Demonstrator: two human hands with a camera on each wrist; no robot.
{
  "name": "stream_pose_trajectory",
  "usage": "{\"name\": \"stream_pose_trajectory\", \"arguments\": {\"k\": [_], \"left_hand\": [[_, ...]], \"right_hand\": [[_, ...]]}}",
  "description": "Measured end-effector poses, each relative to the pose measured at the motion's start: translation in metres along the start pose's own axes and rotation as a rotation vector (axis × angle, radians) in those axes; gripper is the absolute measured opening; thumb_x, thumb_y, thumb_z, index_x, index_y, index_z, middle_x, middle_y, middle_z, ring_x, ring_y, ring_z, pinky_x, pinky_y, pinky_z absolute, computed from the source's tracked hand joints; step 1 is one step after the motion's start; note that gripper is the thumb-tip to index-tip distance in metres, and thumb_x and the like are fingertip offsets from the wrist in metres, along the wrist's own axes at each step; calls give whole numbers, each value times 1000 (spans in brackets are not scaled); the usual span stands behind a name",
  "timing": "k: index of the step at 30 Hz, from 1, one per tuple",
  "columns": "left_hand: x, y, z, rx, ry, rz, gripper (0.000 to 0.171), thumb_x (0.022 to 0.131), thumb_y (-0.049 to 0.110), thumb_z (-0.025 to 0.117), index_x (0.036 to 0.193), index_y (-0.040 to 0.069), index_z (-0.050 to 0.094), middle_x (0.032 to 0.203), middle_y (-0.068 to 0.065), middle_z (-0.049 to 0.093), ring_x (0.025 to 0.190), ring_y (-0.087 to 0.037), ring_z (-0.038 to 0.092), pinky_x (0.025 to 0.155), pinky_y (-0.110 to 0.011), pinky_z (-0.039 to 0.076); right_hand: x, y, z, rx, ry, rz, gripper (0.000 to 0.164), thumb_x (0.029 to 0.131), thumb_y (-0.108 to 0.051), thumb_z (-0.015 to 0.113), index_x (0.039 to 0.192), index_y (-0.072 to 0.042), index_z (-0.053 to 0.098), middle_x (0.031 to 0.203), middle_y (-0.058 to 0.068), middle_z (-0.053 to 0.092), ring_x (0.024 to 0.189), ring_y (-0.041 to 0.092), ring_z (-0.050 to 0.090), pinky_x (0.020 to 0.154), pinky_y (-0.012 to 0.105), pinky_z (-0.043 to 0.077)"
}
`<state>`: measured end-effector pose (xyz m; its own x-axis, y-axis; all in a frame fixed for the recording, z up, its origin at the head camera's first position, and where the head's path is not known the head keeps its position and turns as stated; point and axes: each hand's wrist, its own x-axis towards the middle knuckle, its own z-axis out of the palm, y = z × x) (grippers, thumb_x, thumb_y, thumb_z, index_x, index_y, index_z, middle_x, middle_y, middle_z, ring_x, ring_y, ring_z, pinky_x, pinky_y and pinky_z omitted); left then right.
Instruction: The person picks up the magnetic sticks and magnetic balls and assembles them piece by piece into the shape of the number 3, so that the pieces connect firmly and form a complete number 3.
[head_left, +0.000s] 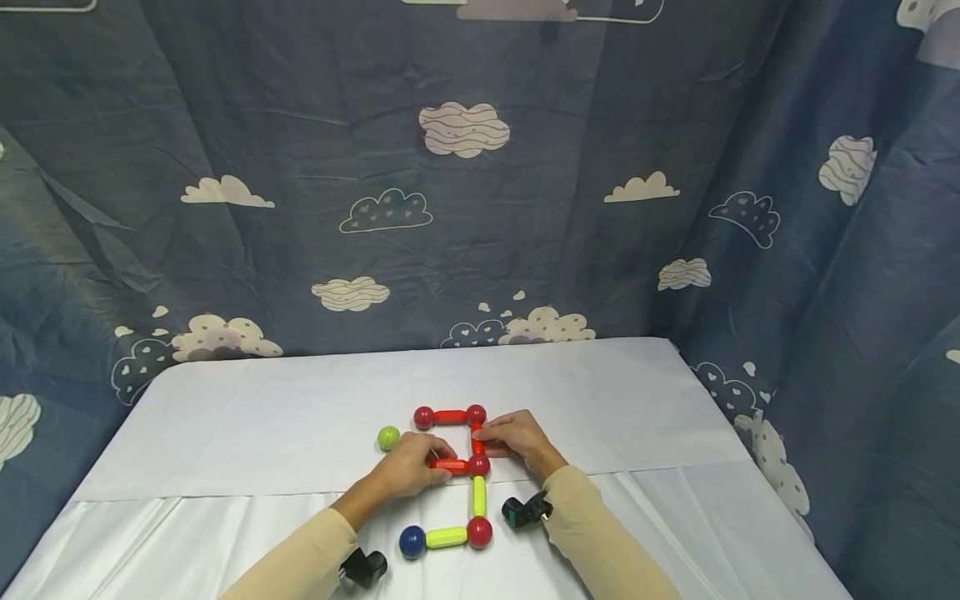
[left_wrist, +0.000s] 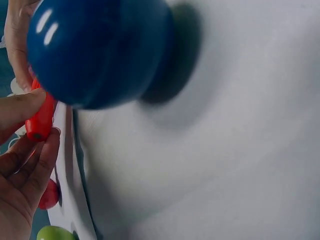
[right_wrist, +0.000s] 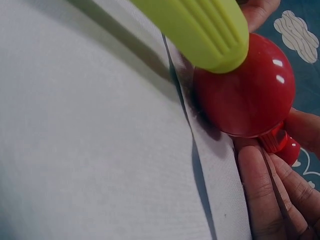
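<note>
My left hand (head_left: 408,467) pinches a short red rod (left_wrist: 41,117) between thumb and fingers; the rod's far end meets the middle red ball (head_left: 478,465). An upright red rod (head_left: 477,447) is held by my right hand (head_left: 519,436) above that same ball. Its top meets another red ball (head_left: 476,415), from which a red rod (head_left: 450,417) runs left to a further red ball (head_left: 423,417). Below the middle ball a yellow-green rod (head_left: 479,497) leads to a larger-looking red ball (head_left: 479,532). Another yellow-green rod (head_left: 446,537) joins that one to a blue ball (head_left: 412,542).
A loose green ball (head_left: 388,438) lies just left of my left hand. White cloth (head_left: 247,433) covers the table, with a seam across it. A dark blue cloud-print curtain (head_left: 525,233) hangs behind and at the sides.
</note>
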<state>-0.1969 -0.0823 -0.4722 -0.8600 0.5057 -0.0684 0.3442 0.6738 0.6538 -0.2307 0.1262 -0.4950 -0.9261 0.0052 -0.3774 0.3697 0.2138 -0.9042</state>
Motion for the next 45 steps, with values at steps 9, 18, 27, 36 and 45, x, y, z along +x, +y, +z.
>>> {"name": "stream_pose_trajectory", "arguments": {"k": [9,18,27,36,45], "left_hand": [[-5,-11,-15,-53,63,80,19,80,7,76,99,6,72,80,5,63,74,-10,56,66,-23,48],[-9,-31,-34,-53,172,43,19,80,8,77,98,7,72,82,4,63,75,-13,53,68,-27,45],[-12,-57,-42,-36,287,-61,34,75,2,78,106,14,71,104,-1,63,90,-18,53,78,-35,43],[-12,-69,-40,-127,259,-167,43,70,4,82,110,14,69,98,2,60,88,-16,54,76,-34,45],[-13,-77,-38,-180,244,-214,38,72,8,83,108,10,70,78,1,56,73,-15,49,65,-29,41]], "right_hand": [[1,0,-1,-32,10,25,22,78,-9,80,94,3,73,81,11,72,66,17,69,60,27,55],[0,0,-4,-46,27,30,23,77,-11,80,94,2,73,81,10,72,65,16,69,60,27,55],[-1,0,-4,-46,30,34,22,77,-10,80,94,3,73,82,11,72,66,16,69,60,27,55],[-1,1,-2,-54,37,41,22,77,-11,81,94,1,73,81,10,72,65,16,69,59,27,55],[-2,0,2,-46,21,24,22,77,-11,81,93,2,73,82,11,72,67,17,69,60,28,55]]}}
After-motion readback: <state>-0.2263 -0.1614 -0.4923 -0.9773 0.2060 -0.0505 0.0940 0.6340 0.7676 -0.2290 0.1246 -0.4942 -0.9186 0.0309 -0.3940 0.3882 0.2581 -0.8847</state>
